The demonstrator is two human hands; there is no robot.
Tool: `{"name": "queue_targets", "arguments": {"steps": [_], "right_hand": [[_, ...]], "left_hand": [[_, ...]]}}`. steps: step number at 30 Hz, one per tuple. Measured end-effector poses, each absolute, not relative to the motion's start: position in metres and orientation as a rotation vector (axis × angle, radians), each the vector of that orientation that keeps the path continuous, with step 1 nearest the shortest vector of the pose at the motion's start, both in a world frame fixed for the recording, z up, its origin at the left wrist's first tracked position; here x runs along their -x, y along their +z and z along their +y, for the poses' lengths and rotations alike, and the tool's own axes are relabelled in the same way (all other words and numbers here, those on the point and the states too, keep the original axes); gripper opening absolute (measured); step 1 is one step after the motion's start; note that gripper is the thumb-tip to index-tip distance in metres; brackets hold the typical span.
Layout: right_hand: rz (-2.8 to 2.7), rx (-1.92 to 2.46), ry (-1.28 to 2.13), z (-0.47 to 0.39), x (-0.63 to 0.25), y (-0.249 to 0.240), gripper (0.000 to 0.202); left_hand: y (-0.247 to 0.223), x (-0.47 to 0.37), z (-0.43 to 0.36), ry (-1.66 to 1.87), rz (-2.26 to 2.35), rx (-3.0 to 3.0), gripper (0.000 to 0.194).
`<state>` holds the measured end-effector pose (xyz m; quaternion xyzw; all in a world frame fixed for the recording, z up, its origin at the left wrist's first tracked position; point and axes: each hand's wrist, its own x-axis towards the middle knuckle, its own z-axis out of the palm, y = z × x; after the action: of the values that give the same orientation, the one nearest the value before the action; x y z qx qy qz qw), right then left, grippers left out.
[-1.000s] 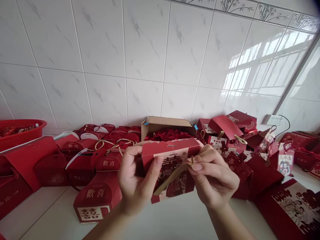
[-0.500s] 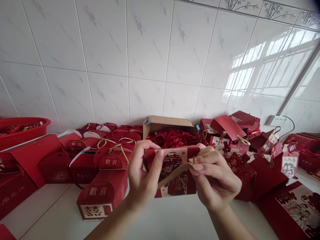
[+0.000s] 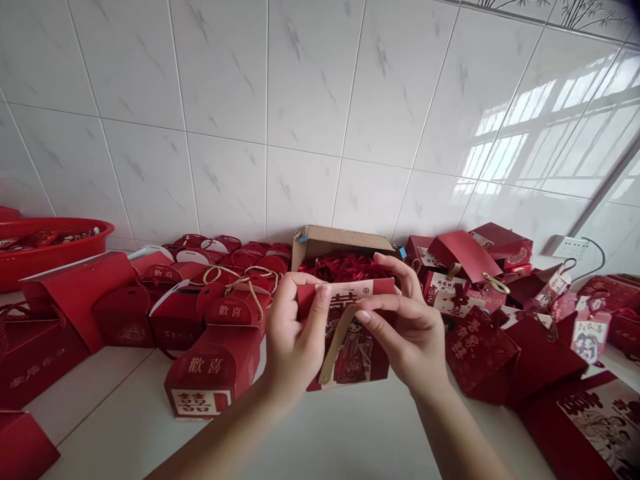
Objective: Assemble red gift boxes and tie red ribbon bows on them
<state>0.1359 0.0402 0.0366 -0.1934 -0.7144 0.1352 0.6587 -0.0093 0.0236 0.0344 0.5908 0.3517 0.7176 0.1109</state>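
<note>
A red box point(image 3: 377, 353) with a printed front panel of figures and characters is held up in the middle of the view. My left hand point(image 3: 303, 327) grips its left side, the thumb on the front face. A flat tan strap point(image 3: 336, 347) hangs in a curve across the panel. The thumb and index finger of my right hand point(image 3: 403, 320) pinch the strap's upper end, and its other fingers are raised near the box's right edge. The back of the box is hidden.
A cardboard carton point(image 3: 345, 238) of red ribbon-like material stands behind my hands. Left are red gift boxes point(image 3: 200, 373) with rope handles and a red basin point(image 3: 55, 250). More red boxes point(image 3: 483, 353) crowd the right, near a white power strip point(image 3: 567, 247).
My right hand has shifted left with the strap end, its upper fingers now lifted. The strap hangs more steeply over the box's front. The whole view has shifted slightly.
</note>
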Motion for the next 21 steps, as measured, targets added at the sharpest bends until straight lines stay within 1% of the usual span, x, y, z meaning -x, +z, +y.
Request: {"name": "queue_targets", "arguments": {"steps": [6,10,15,21], "right_hand": [[-1.648,0.5,0.355,0.0408,-0.1345,0.0358,0.009],[-1.635,0.478,0.402,0.0399,-0.1347,0.0357,0.012],[-1.64,0.422,0.352,0.0409,-0.1366,0.0354,0.017],[-1.661,0.404,0.302,0.042,-0.1385,0.036,0.018]], "left_hand": [[0.0313,0.0071,0.0223,2.11,1.045,-1.759,0.014],[0.0282,0.0066,0.0221,2.121,1.035,-1.767,0.012],[0.0258,0.0058,0.0211,2.12,0.991,-1.782,0.01],[0.0251,0.0051,0.02,2.137,0.956,-1.824,0.006]]}}
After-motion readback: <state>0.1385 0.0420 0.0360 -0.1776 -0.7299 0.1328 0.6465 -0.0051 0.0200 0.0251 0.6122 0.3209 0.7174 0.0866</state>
